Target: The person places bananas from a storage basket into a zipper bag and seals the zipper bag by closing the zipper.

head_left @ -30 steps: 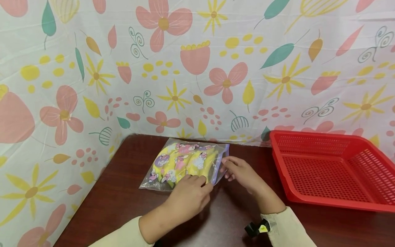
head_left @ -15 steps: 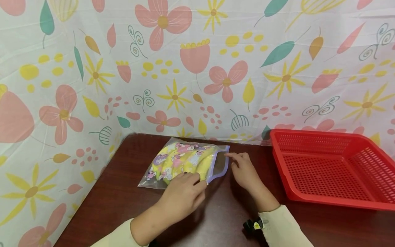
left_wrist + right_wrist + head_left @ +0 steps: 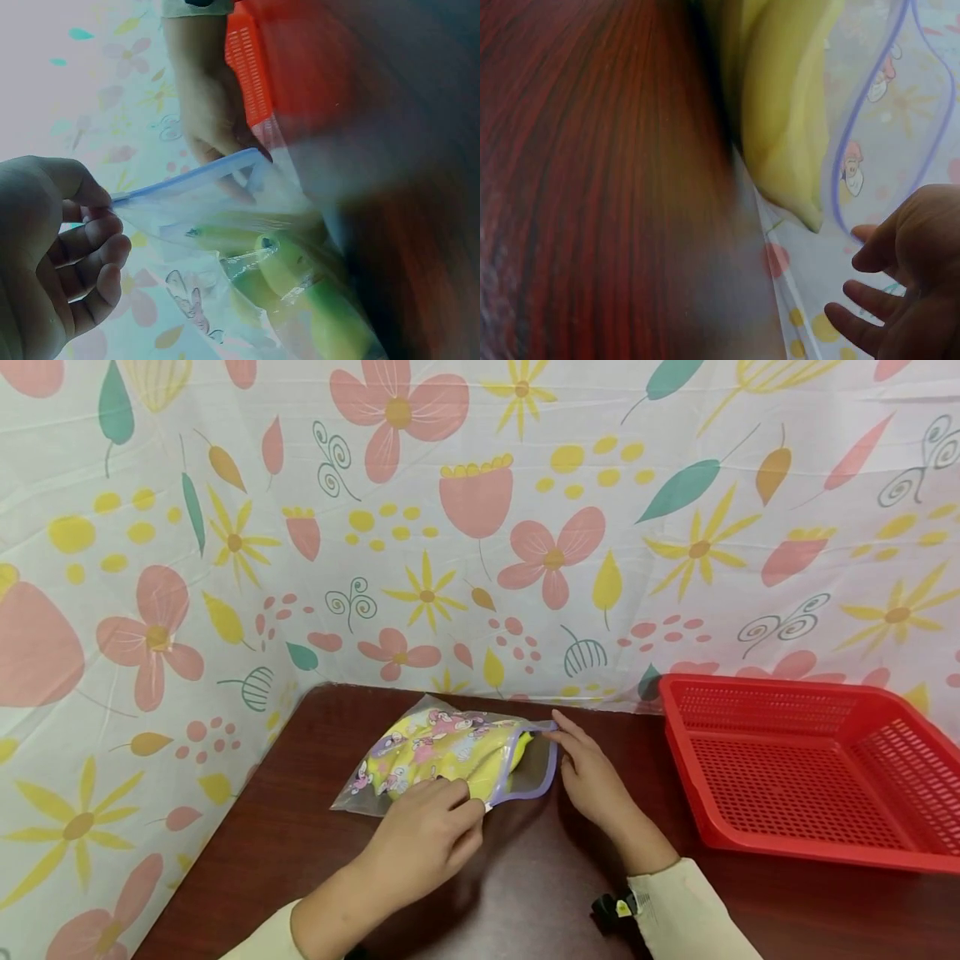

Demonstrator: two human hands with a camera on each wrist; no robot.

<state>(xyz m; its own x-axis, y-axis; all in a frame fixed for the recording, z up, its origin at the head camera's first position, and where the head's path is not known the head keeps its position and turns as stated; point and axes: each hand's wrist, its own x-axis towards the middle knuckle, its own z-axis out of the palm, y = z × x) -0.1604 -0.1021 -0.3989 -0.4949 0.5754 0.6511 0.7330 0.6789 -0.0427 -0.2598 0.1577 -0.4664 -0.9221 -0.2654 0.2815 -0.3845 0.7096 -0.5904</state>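
Observation:
Yellow-green bananas (image 3: 330, 330) lie inside a clear zip bag (image 3: 420, 752) printed with cartoon figures. The purple-edged mouth of the bag gapes on its right side. My left hand (image 3: 427, 835) pinches the near corner of that mouth between thumb and finger. At the far corner, my right hand (image 3: 596, 781) has its fingers extended against the purple edge. The right wrist view shows those fingertips (image 3: 851, 322) apart, beside the bag's rim. A banana's tip shows just inside the mouth. My left hand's fingers hide part of the bag's near side.
A red perforated plastic basket (image 3: 802, 777) stands to the right on the dark wooden table (image 3: 300, 860). A flower-printed curtain (image 3: 465, 635) closes off the back and left. A black wrist strap (image 3: 615, 910) sits at my right cuff.
The bag's mouth has opened wider, showing the bananas inside. My left hand has drawn its corner left and towards me. My right hand has moved onto the far corner.

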